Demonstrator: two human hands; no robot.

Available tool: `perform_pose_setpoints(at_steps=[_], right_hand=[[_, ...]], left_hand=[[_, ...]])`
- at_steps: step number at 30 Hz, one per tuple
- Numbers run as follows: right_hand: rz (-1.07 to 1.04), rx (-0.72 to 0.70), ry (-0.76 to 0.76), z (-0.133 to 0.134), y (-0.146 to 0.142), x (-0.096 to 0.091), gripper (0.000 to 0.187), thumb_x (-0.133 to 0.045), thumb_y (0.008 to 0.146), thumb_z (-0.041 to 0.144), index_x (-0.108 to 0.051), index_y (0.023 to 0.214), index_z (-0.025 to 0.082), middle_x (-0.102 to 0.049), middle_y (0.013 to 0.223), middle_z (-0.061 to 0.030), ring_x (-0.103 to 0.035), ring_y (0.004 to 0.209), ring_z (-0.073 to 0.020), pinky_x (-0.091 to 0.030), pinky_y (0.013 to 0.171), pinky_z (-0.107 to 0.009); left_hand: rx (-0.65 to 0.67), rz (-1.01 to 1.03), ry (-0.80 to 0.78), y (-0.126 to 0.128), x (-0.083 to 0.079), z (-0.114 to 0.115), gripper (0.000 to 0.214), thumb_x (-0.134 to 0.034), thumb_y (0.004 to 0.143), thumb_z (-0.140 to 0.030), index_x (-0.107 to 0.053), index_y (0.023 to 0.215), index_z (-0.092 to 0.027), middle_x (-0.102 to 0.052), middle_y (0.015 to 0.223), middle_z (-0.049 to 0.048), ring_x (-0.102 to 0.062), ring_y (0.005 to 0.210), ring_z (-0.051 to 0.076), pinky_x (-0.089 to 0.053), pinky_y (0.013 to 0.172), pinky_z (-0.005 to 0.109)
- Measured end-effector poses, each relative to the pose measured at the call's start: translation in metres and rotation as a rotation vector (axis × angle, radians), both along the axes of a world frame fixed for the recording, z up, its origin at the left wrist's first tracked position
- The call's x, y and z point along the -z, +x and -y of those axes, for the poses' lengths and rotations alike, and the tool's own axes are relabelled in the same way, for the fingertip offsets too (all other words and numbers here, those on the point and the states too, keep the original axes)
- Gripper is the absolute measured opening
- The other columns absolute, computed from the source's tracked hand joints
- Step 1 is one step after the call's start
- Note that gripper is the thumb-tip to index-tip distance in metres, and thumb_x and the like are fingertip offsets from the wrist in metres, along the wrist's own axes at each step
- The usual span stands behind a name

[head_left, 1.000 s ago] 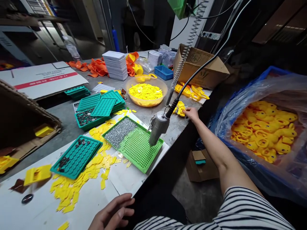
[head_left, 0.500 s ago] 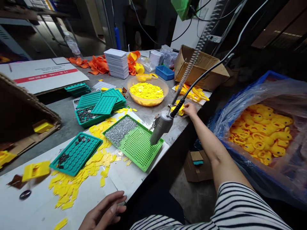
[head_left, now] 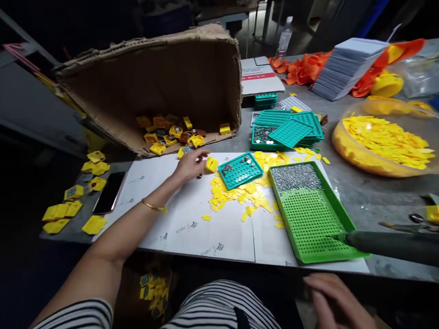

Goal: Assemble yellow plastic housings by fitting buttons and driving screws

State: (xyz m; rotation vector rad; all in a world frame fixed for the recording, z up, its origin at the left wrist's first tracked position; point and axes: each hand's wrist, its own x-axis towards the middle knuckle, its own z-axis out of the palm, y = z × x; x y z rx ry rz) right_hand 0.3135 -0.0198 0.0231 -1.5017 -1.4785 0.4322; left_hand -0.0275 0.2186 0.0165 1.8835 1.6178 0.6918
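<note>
My left hand (head_left: pixel 189 165) reaches across the white sheet (head_left: pixel 192 224), its fingertips pinched on a small yellow plastic block (head_left: pixel 211 164). That block lies just left of a teal tray (head_left: pixel 240 170) that holds several small round metal parts. My right hand (head_left: pixel 331 299) hangs below the table's front edge, fingers loosely stretched and holding nothing. A grey powered screwdriver (head_left: pixel 391 245) lies to the right, with its tip on the green perforated tray (head_left: pixel 310 214). The far end of the green tray is covered with tiny screws.
A tipped cardboard box (head_left: pixel 164 77) with yellow blocks inside stands behind my left hand. Loose yellow tabs (head_left: pixel 240 194), a stack of teal trays (head_left: pixel 288 130), a bowl of yellow tabs (head_left: pixel 384 139), a stack of white cards (head_left: pixel 346 66) and a phone (head_left: pixel 109 192) lie about.
My view has swung left. My left hand went from the near edge out to the yellow block. My right hand left the yellow parts at the far right and dropped below the table edge.
</note>
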Motion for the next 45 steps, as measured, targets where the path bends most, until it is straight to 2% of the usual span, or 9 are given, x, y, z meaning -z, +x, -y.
perform_pose_setpoints(at_steps=[4,9,13,17,25,32,36,40,45], right_hand=[[-0.074,-0.318,-0.023,-0.023,-0.047,0.004,0.023,-0.058,0.082,0.011,-0.066,0.091,0.031,-0.067,0.076,-0.0028,-0.065,0.066,-0.0200,-0.053,0.055,-0.034],[-0.104,-0.585,0.035,-0.087,-0.095,-0.009,0.022,-0.052,0.085,0.007,-0.064,0.092,0.023,-0.067,0.079,-0.0032,-0.063,0.071,-0.0159,-0.051,0.059,-0.029],[-0.380,-0.574,-0.265,-0.101,-0.128,-0.004,0.013,-0.052,0.090,0.023,-0.061,0.100,0.021,-0.064,0.086,-0.0034,-0.062,0.062,-0.0119,-0.047,0.048,-0.024],[-0.623,-0.706,-0.713,-0.104,-0.161,0.016,0.037,-0.055,0.089,0.038,-0.050,0.122,0.021,-0.063,0.096,-0.0038,-0.065,0.060,-0.0118,-0.047,0.042,-0.021],[0.126,-0.646,-0.341,-0.141,-0.174,0.028,0.021,-0.052,0.089,0.022,-0.065,0.104,0.017,-0.069,0.098,-0.0072,-0.063,0.077,-0.0164,-0.050,0.070,-0.032],[0.697,-0.964,-0.324,-0.153,-0.215,0.012,0.033,-0.055,0.088,0.024,-0.059,0.121,0.024,-0.059,0.119,-0.0093,-0.061,0.082,-0.0193,-0.033,0.055,-0.027],[0.843,-0.959,-0.369,-0.149,-0.232,0.014,0.025,-0.049,0.094,0.033,-0.061,0.112,0.021,-0.060,0.114,-0.0108,-0.060,0.077,-0.0181,-0.025,0.051,-0.026],[0.551,-0.905,-0.373,-0.149,-0.216,0.014,0.023,-0.046,0.094,0.026,-0.062,0.108,0.019,-0.064,0.107,-0.0090,-0.060,0.081,-0.0174,-0.033,0.057,-0.026],[-0.189,-0.875,-0.709,-0.133,-0.172,0.009,0.024,-0.057,0.087,0.030,-0.057,0.107,0.017,-0.061,0.070,0.0014,-0.057,0.059,-0.0117,-0.043,0.056,-0.024]], left_hand=[[0.183,-0.100,0.002,-0.006,0.005,-0.023,0.063,-0.073,0.063,-0.024,-0.060,0.124,-0.018,-0.060,0.132,0.0114,-0.049,0.126,0.032,-0.033,0.109,0.046],[0.176,-0.108,0.026,-0.012,0.010,-0.014,0.049,-0.071,0.071,-0.033,-0.061,0.116,-0.016,-0.065,0.118,0.0122,-0.054,0.116,0.030,-0.034,0.106,0.049],[0.070,0.116,0.018,-0.029,0.004,0.033,0.052,-0.064,0.080,-0.038,-0.050,0.125,-0.016,-0.060,0.128,0.0122,-0.059,0.113,0.022,-0.045,0.098,0.037],[0.060,0.166,-0.083,-0.050,0.006,0.101,0.051,-0.066,0.078,-0.031,-0.052,0.126,-0.021,-0.063,0.124,0.0085,-0.062,0.103,0.021,-0.052,0.086,0.032],[0.072,-0.151,-0.191,-0.090,0.022,0.186,0.065,-0.046,0.080,-0.012,-0.037,0.144,-0.023,-0.051,0.141,0.0102,-0.047,0.131,0.026,-0.038,0.110,0.046],[-0.148,-0.177,-0.151,-0.085,0.026,0.196,0.065,-0.063,0.081,-0.038,-0.041,0.140,-0.022,-0.050,0.140,0.0117,-0.045,0.131,0.029,-0.038,0.110,0.045],[-0.210,-0.158,-0.127,-0.076,0.029,0.192,0.050,-0.064,0.081,-0.036,-0.053,0.128,-0.022,-0.061,0.122,0.0104,-0.055,0.114,0.026,-0.046,0.099,0.041],[-0.359,0.111,-0.172,-0.057,0.022,0.192,0.052,-0.071,0.076,-0.032,-0.054,0.125,-0.025,-0.063,0.115,0.0062,-0.062,0.084,0.017,-0.052,0.081,0.034],[-0.347,1.016,-0.592,-0.013,0.012,0.198,0.056,-0.074,0.073,-0.021,-0.047,0.121,-0.024,-0.065,0.102,0.0023,-0.069,0.087,0.017,-0.054,0.076,0.027]])
